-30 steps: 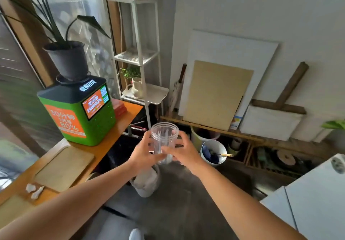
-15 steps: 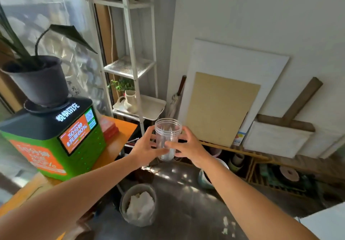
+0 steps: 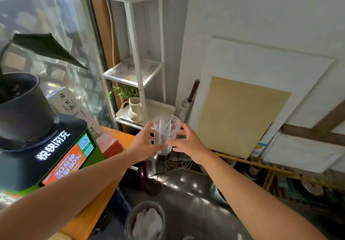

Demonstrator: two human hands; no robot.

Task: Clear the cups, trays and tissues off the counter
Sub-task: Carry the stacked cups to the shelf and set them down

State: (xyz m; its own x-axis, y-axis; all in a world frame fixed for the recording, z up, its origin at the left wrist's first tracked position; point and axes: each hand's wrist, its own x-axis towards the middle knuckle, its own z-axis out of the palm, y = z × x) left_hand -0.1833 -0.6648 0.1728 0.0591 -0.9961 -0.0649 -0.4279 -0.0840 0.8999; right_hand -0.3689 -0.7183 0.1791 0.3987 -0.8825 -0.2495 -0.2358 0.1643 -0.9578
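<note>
Both hands hold stacked clear plastic cups in the air beyond the orange counter: left hand wrapped around them, right hand loosely touching; a bin waits below, so cups are collected but not yet dropped

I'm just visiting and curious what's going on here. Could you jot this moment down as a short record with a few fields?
held item: clear plastic cups, apparently nested, upright
left hand: gripping the cups' left side
right hand: on the right side, fingers spread
position: in the air beyond the orange counter edge
below: bin holding white tissue
behind: white shelf with cream jug
</note>
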